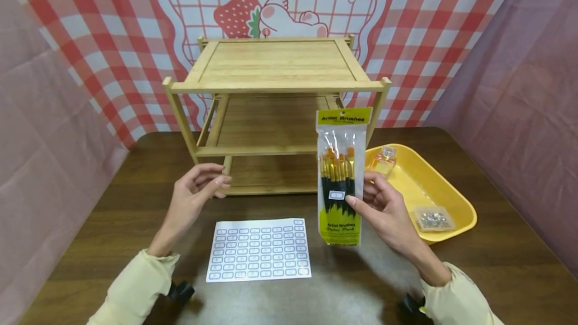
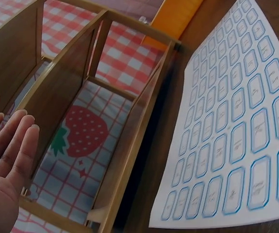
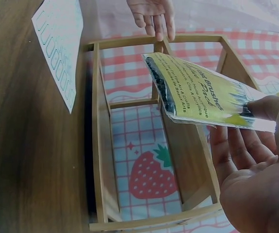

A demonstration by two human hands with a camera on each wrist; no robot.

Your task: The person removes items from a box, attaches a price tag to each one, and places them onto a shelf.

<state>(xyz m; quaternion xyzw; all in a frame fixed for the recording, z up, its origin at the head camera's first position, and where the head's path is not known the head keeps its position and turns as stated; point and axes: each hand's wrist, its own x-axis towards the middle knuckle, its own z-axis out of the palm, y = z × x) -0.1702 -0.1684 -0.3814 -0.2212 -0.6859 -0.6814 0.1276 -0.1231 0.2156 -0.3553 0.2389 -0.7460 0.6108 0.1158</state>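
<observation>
My right hand [image 1: 387, 209] pinches a pack of artist brushes [image 1: 340, 229] by its right side, thumb in front and fingers behind. The pack stands upright in the air, yellow header on top, with a small white label [image 1: 336, 195] stuck on its front. In the right wrist view the pack's yellow lower end [image 3: 188, 92] points away from the hand. To the left, my left hand [image 1: 194, 192] hovers before the shelf with loosely bent fingers and nothing in them. A sheet of blue-framed labels [image 1: 259, 250] lies on the table between the hands.
A three-tier wooden shelf [image 1: 275, 86] stands at the back against a checked cloth. On the right, a yellow tray [image 1: 444, 189] holds a perfume bottle [image 1: 384, 162] and a clear box of small metal pieces [image 1: 434, 218]. Pink cloth hangs at both sides.
</observation>
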